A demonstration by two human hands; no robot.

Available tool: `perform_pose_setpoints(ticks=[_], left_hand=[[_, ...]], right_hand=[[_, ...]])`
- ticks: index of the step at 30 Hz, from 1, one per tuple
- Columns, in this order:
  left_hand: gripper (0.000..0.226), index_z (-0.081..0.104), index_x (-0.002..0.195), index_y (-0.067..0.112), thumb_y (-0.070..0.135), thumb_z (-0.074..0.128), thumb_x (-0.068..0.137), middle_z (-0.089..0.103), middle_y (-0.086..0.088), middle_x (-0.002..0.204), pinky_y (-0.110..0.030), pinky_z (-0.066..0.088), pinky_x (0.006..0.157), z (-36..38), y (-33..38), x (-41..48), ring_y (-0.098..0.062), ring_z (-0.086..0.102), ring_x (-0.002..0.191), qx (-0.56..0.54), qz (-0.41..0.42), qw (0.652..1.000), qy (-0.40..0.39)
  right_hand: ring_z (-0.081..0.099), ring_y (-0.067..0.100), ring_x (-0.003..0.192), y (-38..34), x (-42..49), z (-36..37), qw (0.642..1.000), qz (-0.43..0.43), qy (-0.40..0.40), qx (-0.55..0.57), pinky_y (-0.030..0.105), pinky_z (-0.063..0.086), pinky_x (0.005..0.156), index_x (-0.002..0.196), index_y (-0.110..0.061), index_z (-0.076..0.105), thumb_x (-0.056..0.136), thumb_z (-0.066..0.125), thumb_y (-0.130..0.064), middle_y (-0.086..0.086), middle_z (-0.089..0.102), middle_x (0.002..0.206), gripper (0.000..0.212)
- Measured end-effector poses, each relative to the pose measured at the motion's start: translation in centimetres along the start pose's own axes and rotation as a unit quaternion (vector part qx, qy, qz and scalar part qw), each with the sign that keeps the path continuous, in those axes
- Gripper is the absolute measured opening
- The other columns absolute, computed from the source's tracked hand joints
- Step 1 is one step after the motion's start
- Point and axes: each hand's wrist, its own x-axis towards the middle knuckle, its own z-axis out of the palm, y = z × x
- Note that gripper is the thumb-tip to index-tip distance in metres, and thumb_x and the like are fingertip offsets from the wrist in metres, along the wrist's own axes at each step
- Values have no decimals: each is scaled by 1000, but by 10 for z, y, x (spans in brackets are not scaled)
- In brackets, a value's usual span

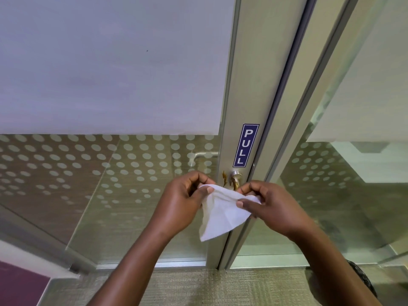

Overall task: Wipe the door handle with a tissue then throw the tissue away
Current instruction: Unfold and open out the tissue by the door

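Both hands and the spread tissue [223, 214] hang before the door handle [235, 178], blocking its lower part.

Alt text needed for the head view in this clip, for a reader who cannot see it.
Two bare hands, left hand and right hand, hold a white tissue stretched between them just below a metal door handle. The handle sits on an aluminium door frame under a blue PULL sign, with dotted frosted glass to the left.
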Motion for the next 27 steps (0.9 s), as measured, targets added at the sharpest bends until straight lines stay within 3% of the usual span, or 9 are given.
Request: perform_pose_setpoints(ticks=[3, 5, 8, 11, 13, 17, 19, 22, 27], left_hand=[[16, 74, 89, 27, 18, 67, 100, 73, -3, 83, -43, 55, 72, -11, 3, -1, -32, 67, 81, 62, 26, 998, -10], [16, 73, 88, 29, 21, 67, 101, 73, -1, 83, -38, 52, 71, -15, 4, -2, -29, 67, 81, 75, 32, 997, -16], [17, 72, 89, 25, 17, 64, 102, 74, -2, 86, -43, 54, 78, -19, 4, -1, -30, 68, 86, 29, 19, 999, -27], [19, 73, 91, 20, 11, 61, 103, 75, 0, 85, -24, 53, 73, -22, 4, 0, -15, 68, 78, -57, -1, 998, -12], [18, 73, 94, 16, 9, 59, 103, 75, -2, 87, -19, 53, 69, -24, 4, 1, -12, 68, 78, -100, -16, 995, 3], [15, 70, 98, 8, 9, 57, 104, 74, -9, 87, -29, 53, 70, -27, 3, 3, -19, 65, 77, -151, -43, 987, 18], [16, 69, 97, 7, 8, 55, 104, 71, -11, 86, -34, 52, 70, -28, 4, 4, -21, 63, 76, -180, -58, 982, 20], [19, 70, 94, 10, 8, 55, 104, 70, -15, 86, -41, 49, 72, -31, 4, 4, -28, 61, 77, -211, -75, 974, 21], [21, 72, 93, 12, 7, 54, 104, 74, -11, 90, -32, 59, 64, -40, 3, 7, -22, 68, 78, -229, -80, 970, 16]], right_hand=[[56, -1, 81, -3, -1, -6, 983, -55, 54, -164, 15, 36, 66, 91, -32, 71, 90, 70, -25, -16, 62, 90, 7], [55, 2, 83, -6, -1, -8, 976, -67, 74, -195, 18, 38, 69, 93, -30, 71, 91, 69, -25, -14, 59, 92, 6], [58, 6, 79, -7, 0, -14, 974, -89, 97, -185, 26, 44, 71, 94, -27, 74, 90, 72, -26, -10, 64, 90, 5], [58, 2, 59, -7, -1, -20, 990, -89, 85, -63, 17, 43, 57, 83, -31, 76, 87, 75, -29, -9, 68, 70, 4], [51, 4, 51, -4, -1, -23, 994, -78, 70, 24, 16, 39, 50, 78, -26, 74, 83, 77, -38, 1, 65, 63, 13], [53, 11, 58, 3, 1, -23, 984, -67, 43, 157, 20, 44, 55, 76, -17, 68, 78, 78, -48, 0, 64, 67, 33], [65, 15, 71, 5, 2, -20, 965, -67, 13, 252, 23, 53, 63, 85, -16, 71, 78, 80, -44, 4, 76, 89, 31], [72, 26, 91, 10, 3, -14, 919, -63, -21, 389, 33, 60, 74, 91, -15, 70, 74, 86, -39, 19, 74, 109, 33], [62, 15, 60, 14, 5, -11, 903, -52, 13, 427, 24, 50, 49, 95, -14, 70, 71, 88, -42, 12, 71, 81, 41]])
